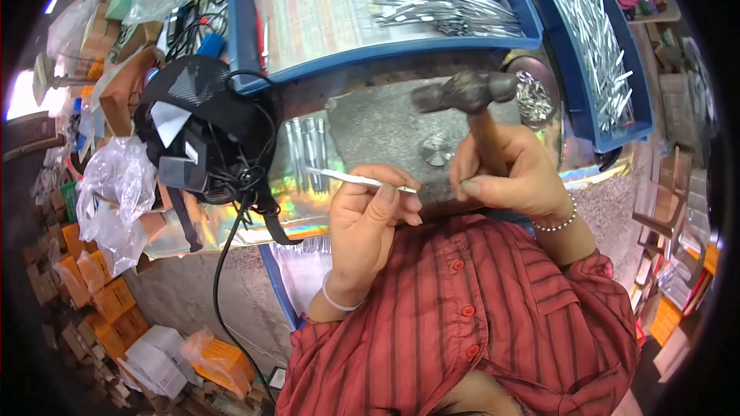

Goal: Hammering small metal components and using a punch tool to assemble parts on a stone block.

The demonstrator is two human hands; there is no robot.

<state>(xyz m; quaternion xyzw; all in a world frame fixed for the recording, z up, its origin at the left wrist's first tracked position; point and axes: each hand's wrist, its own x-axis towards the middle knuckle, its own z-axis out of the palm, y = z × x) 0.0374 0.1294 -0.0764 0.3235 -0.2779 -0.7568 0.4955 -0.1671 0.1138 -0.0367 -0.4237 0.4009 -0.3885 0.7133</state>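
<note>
My left hand (366,212) pinches a slim silver metal piece (354,179), with a pointed tip toward the right, between thumb and fingers. In my right hand (512,173) is a hammer (487,139), its wooden handle in the curled fingers and its dark steel head raised over a grey stone or metal slab (370,127). The right thumb and forefinger press together; whether they hold anything small cannot be made out. A small shiny round heap or disc (437,149) sits on the slab near my right hand. Several slim silver pieces (308,150) lie side by side left of the slab.
A blue tray (401,52) at the back holds paper and many slim metal pieces; another blue tray (597,135) stands right. A round bowl (551,77) contains small metal parts. Left are a black mesh headgear-like item (193,85), a black cable (218,293), and plastic bags (116,192).
</note>
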